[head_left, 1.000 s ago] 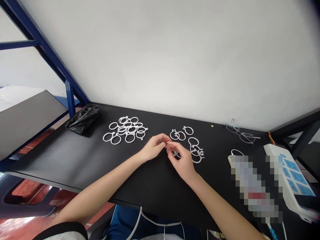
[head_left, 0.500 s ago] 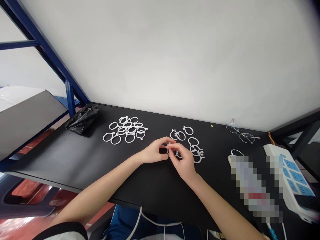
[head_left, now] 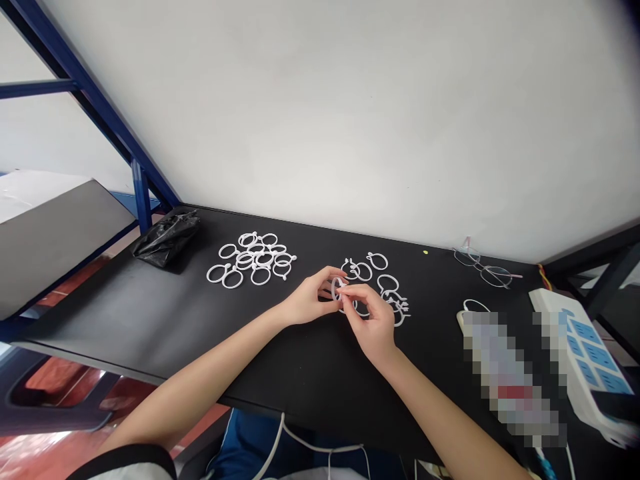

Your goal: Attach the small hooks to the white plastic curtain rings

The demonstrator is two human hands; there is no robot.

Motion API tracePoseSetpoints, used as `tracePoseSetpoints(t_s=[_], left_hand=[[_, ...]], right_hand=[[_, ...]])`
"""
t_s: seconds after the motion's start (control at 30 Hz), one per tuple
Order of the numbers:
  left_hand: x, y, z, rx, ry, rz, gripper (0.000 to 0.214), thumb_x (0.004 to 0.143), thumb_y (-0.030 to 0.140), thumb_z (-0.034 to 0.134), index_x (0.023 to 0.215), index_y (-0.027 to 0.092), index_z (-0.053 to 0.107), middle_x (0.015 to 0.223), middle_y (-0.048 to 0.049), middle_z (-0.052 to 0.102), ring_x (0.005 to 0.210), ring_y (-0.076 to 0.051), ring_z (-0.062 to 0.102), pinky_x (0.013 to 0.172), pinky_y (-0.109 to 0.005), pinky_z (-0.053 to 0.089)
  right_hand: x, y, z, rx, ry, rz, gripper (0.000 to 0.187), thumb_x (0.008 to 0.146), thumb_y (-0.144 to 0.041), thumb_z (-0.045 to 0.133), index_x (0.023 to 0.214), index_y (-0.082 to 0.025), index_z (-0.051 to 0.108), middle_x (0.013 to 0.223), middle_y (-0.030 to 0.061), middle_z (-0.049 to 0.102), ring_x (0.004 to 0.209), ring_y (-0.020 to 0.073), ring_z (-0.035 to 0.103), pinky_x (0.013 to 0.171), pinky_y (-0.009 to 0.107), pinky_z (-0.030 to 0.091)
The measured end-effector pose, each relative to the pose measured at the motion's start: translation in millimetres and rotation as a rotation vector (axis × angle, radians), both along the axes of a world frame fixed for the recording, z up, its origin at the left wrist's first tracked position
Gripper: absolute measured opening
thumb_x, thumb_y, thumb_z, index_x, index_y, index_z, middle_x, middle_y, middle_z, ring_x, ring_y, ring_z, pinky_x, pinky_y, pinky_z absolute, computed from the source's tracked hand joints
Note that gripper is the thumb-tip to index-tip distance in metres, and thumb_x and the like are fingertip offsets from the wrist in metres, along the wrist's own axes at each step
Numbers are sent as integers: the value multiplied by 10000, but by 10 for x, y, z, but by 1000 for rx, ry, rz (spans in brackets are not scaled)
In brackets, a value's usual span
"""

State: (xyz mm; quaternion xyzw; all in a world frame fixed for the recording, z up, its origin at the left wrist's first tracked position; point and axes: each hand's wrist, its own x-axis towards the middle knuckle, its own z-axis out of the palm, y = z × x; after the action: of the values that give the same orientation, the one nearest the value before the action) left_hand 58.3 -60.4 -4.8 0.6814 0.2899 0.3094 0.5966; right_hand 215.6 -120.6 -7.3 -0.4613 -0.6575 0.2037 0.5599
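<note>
Left-hand grip (head_left: 311, 298) and right-hand grip (head_left: 371, 321) both clenched, fingertips meeting. Below, matte black surface (head_left: 150, 327); on it, large heap of white plastic curtain rings (head_left: 253, 260), and smaller cluster of white plastic rings (head_left: 387, 285) just beyond hands. Smallest item: single thin white plastic curtain ring (head_left: 337, 288), pinched upright between both grips, above surface. Judged light, stiff, slick; best held at rim.
</note>
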Motion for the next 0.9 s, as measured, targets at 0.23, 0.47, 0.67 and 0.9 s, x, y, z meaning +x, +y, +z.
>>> tracePoseSetpoints(t_s=[0.23,0.47,0.67,0.9], left_hand=[[-5,12,5,-30,-47,17,427,806,231,689,1189,206,504,1186,-91,579,874,-143,655,773,-288,525],[-3,22,51,-107,-85,43,465,756,261,743,1155,197,514,1052,-54,613,672,-90,640,649,-237,505],[-22,33,90,-82,-99,23,434,778,259,726,1162,184,538,973,-40,629,662,-86,607,692,-261,510],[-26,30,102,-84,-124,35,359,788,285,722,1092,170,570,883,-30,622,748,-126,606,739,-278,499]], right_hand=[[3,8,-9,-10,19,-52,123,889,-154,583,947,-234,656,942,48,698,890,206,691,741,360,610],[1,9,1,-15,39,-74,90,903,-192,575,938,-235,645,938,57,689,896,212,686,717,358,611],[-3,1,7,1,70,-64,96,892,-167,587,931,-237,640,943,54,668,913,209,673,716,345,612],[-13,1,12,-50,110,-67,71,877,-194,622,934,-230,642,986,60,617,856,185,659,649,304,609]])
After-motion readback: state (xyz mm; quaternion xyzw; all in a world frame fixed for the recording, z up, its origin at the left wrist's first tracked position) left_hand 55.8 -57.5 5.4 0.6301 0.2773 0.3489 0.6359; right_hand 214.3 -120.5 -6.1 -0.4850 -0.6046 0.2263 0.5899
